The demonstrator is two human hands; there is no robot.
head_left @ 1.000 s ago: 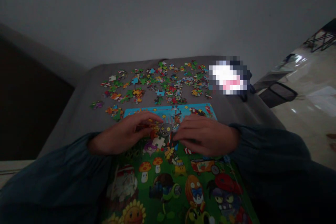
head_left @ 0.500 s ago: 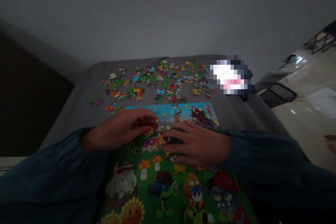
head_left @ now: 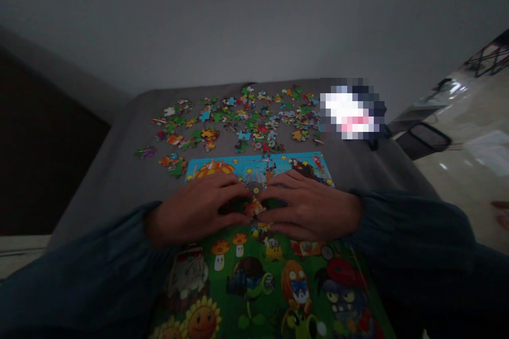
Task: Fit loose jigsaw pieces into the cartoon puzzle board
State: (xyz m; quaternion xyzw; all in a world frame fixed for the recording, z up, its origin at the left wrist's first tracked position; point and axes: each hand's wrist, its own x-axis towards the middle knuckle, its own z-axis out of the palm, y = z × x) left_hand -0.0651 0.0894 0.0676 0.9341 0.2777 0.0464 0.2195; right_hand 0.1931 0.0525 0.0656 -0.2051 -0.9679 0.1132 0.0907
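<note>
A picture sheet (head_left: 258, 267) printed with cartoon plants and zombies lies lengthwise in front of me. Over its upper middle, my left hand (head_left: 202, 209) curls its fingers and thumb inward from the left. From the other side my right hand (head_left: 308, 206) bends its fingers toward the same spot, their tips close to the left hand's. Small colourful puzzle pieces (head_left: 255, 209) show between the fingertips of both hands, gripped there low over the sheet. The fingers partly hide the pieces and their outlines are dim.
Many loose puzzle pieces (head_left: 258, 122) spread over the grey cloth (head_left: 107, 169) beyond the sheet. A blurred-out bright item (head_left: 352, 111) stands at the back right. Behind the cloth rises a pale wall (head_left: 238, 21). A dark frame (head_left: 428, 140) is at the right, above a shiny floor.
My left hand has moved right and slightly down, uncovering the pumpkin at the sheet's upper left. My right hand has shifted slightly right, and the hands' fingertips are now closer together.
</note>
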